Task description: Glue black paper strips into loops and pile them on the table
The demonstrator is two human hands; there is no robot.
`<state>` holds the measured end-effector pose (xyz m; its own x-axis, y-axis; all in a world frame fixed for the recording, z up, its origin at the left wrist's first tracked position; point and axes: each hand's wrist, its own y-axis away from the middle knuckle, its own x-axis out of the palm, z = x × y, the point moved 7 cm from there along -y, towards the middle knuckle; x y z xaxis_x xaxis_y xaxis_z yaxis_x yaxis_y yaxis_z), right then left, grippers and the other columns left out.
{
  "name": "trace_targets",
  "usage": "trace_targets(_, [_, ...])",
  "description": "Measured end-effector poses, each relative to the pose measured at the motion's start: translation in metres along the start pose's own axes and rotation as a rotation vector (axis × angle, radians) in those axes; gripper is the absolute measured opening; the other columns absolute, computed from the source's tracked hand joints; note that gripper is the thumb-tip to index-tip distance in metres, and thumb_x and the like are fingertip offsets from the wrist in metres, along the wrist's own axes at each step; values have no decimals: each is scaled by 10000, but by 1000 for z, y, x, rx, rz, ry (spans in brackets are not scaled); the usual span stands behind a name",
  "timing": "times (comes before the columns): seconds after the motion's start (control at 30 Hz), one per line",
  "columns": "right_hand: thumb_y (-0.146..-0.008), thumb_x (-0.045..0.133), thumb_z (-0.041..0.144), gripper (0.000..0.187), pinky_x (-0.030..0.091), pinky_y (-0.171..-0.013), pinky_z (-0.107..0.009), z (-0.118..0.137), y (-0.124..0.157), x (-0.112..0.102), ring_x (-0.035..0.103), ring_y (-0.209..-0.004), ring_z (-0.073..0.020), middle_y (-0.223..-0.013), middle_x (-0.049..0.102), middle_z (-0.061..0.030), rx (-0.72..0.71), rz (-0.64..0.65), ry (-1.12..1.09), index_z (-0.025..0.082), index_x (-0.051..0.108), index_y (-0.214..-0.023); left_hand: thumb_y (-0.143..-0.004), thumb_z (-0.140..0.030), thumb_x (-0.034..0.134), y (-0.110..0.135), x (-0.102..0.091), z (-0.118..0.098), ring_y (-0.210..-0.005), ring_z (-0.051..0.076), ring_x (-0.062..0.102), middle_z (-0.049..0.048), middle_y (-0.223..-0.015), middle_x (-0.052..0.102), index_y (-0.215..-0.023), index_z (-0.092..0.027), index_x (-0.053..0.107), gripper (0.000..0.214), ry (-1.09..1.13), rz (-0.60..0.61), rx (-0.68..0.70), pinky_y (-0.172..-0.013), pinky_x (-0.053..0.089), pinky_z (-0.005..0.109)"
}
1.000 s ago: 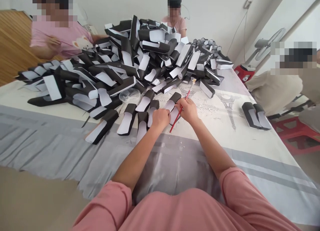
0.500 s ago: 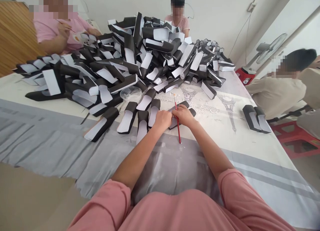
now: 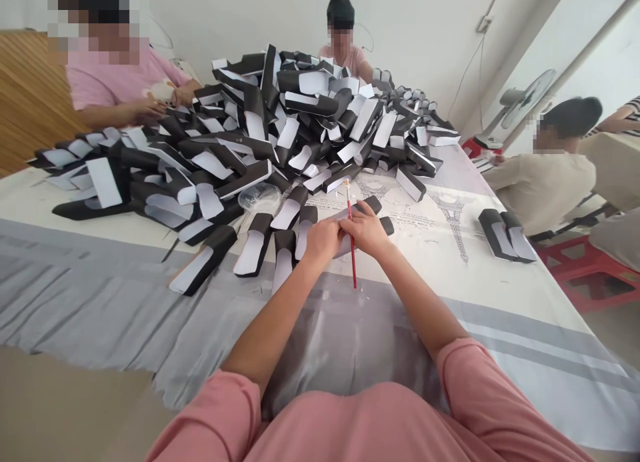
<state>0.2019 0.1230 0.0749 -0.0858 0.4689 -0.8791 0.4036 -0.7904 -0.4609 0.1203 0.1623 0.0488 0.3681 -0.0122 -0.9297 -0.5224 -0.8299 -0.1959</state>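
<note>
My left hand (image 3: 325, 241) is closed on the near side of a black paper slipper (image 3: 371, 205) with a white insole, mostly hidden under both hands. Close against it, my right hand (image 3: 369, 231) has a thin red-handled paintbrush (image 3: 355, 269) tucked between its fingers, pale tip pointing away from me. The right fingers also rest on the slipper's black upper. The toe of another black slipper (image 3: 387, 226) shows just beyond my right hand. Several finished-looking slippers, one a black slipper with white insole (image 3: 253, 245), lie to the left of my hands.
A large heap of black-and-white paper slippers (image 3: 250, 125) covers the far table. A clear plastic bowl (image 3: 260, 197) stands at its near edge. Two slippers (image 3: 506, 235) lie at the right edge of the tablecloth (image 3: 440, 282). Co-workers sit around; a red stool (image 3: 585, 272) stands right.
My hands stay together on the slipper, with the right fingers slightly more spread and the brush more upright. The co-worker at left has lowered a raised hand. The view has shifted slightly.
</note>
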Motion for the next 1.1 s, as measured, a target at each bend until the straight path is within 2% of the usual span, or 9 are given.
trace_targets(0.1, [-940, 450, 76, 237, 302, -1219, -491, 7, 2, -55, 629, -1113, -194, -946, 745, -16, -9, -283, -27, 234, 579, -818, -909, -271, 555, -3, -23, 10, -935, 245, 671, 79, -908, 731, -841, -205, 726, 195, 254, -200, -23, -772, 487, 320])
trace_targets(0.2, [-979, 534, 293, 112, 302, -1214, -574, 5, 17, -114, 564, -1295, -234, -1241, 691, -33, 85, -638, -202, 248, 531, -875, -819, -301, 677, -6, -37, 32, -816, 198, 661, 27, -762, 688, -757, -198, 681, 120, 791, -342, -111, -741, 502, 292])
trace_targets(0.27, [-996, 507, 380, 127, 327, -1193, -615, -3, 29, -138, 556, -1321, -245, -1293, 654, -55, 200, -834, -382, 258, 505, -963, -809, -359, 688, -9, -31, 42, -797, 200, 674, 21, -723, 680, -764, -201, 668, 165, 1222, -287, -218, -719, 533, 302])
trace_targets(0.33, [-1004, 486, 414, 160, 379, -1164, -618, -7, 36, -145, 568, -1316, -243, -1308, 634, -72, 264, -949, -567, 263, 479, -1055, -871, -423, 600, -8, -19, 39, -885, 233, 701, 40, -781, 717, -841, -220, 680, 220, 1556, -141, -331, -747, 574, 348])
trace_targets(0.43, [-987, 526, 441, 248, 427, -1145, -587, 0, 30, -136, 566, -1329, -250, -1349, 614, -97, 250, -907, -763, 257, 471, -1144, -958, -451, 418, 1, -16, 22, -1072, 263, 687, 56, -993, 761, -1012, -256, 684, 334, 1765, 13, -396, -838, 596, 420])
trace_targets(0.6, [-965, 551, 488, 359, 352, -1198, -599, 19, 18, -118, 438, -1445, -301, -1470, 537, -110, 226, -734, -853, 276, 497, -1249, -1014, -338, 295, 17, -41, -18, -1229, 214, 622, 26, -1305, 685, -1153, -254, 649, 389, 1876, 165, -282, -978, 565, 386])
trace_targets(0.8, [-999, 509, 421, 331, 427, -1171, -525, 23, 20, -119, 460, -1435, -273, -1492, 522, -95, 225, -710, -896, 278, 509, -1297, -1033, -357, 238, 25, -67, -39, -1377, 196, 507, 9, -1266, 701, -1184, -257, 646, 446, 1981, 139, -263, -1025, 539, 342])
trace_targets(0.97, [-1006, 505, 411, 327, 497, -1118, -447, 23, 19, -118, 515, -1391, -239, -1463, 556, -101, 240, -683, -938, 277, 499, -1304, -1024, -333, 289, 20, -62, -43, -1375, 194, 509, 31, -1242, 705, -1161, -208, 661, 416, 1943, 163, -233, -1073, 512, 353])
trace_targets(1.1, [-1003, 485, 466, 387, 470, -1138, -497, 23, 19, -117, 463, -1433, -266, -1503, 509, -118, 195, -704, -953, 269, 470, -1335, -1039, -411, 261, 23, -65, -44, -1356, 209, 525, 23, -1286, 685, -1182, -231, 656, 457, 1958, 161, -185, -1031, 546, 375])
